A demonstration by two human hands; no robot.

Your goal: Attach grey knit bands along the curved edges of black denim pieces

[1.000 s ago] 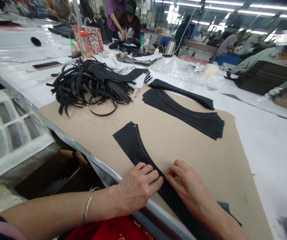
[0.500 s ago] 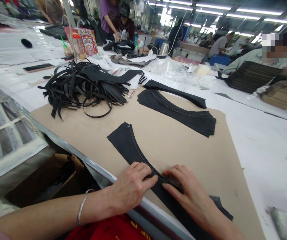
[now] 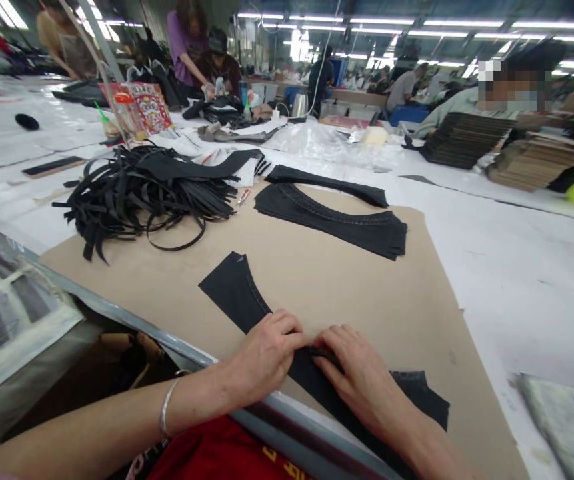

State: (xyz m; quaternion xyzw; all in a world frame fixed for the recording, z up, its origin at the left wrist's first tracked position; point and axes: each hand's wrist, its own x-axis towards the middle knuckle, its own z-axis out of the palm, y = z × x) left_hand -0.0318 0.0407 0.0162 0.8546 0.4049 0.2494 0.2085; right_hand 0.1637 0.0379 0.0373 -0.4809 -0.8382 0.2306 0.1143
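Note:
A curved black fabric piece [image 3: 233,291] lies on tan paper at the table's near edge, with pale stitches along its inner curve. My left hand [image 3: 275,350] is closed on that curved edge near its middle, fingers pressed together. Close beside it, my right hand [image 3: 354,360] pinches the same edge, where a folded strip shows between thumb and fingers. The fingertips of both hands hide part of the edge. The piece's far end [image 3: 419,390] sticks out past my right wrist.
Beyond lie a stack of similar curved black pieces [image 3: 331,220], a narrow black stack [image 3: 327,183] and a heap of black strips [image 3: 151,193]. Small pink-handled snips [image 3: 243,197] rest near the strips. A box [image 3: 101,373] stands below the table edge. Other people work farther back.
My left hand has slid along the curved edge and now covers more of the stitched part, its fingers closed on the edge. My right hand stays close by. The camera view has shifted.

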